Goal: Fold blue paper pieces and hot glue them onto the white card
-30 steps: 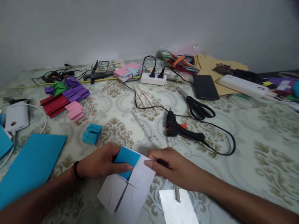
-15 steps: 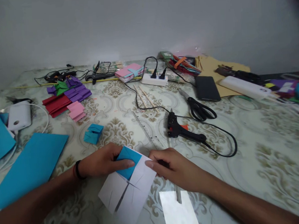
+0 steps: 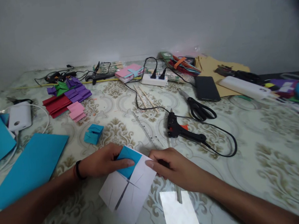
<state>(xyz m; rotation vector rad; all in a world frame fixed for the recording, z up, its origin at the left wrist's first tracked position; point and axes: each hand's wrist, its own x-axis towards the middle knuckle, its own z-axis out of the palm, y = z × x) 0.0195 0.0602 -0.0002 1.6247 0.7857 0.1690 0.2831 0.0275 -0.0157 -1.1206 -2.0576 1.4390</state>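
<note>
My left hand [image 3: 109,162] is closed on a blue folded paper piece [image 3: 130,169], its thumb pressed flat on the blue face. That piece lies over a white paper sheet [image 3: 137,196] with slits cut in it, which my left fingers seem to grip from beneath as well. At the upper right corner of the white sheet, my right hand [image 3: 169,166] pinches the edge between thumb and bent forefinger. The sheet tilts down towards me above the table. A small blue folded paper box [image 3: 94,134] rests just beyond my left hand.
A black glue gun [image 3: 184,130], black-handled scissors [image 3: 200,109] and a clear ruler [image 3: 147,128] lie beyond my right hand. Blue paper [image 3: 34,164] is at left, near folded red paper [image 3: 55,105]. A white power strip [image 3: 154,79] stands at the back. A white strip [image 3: 180,214] lies in front.
</note>
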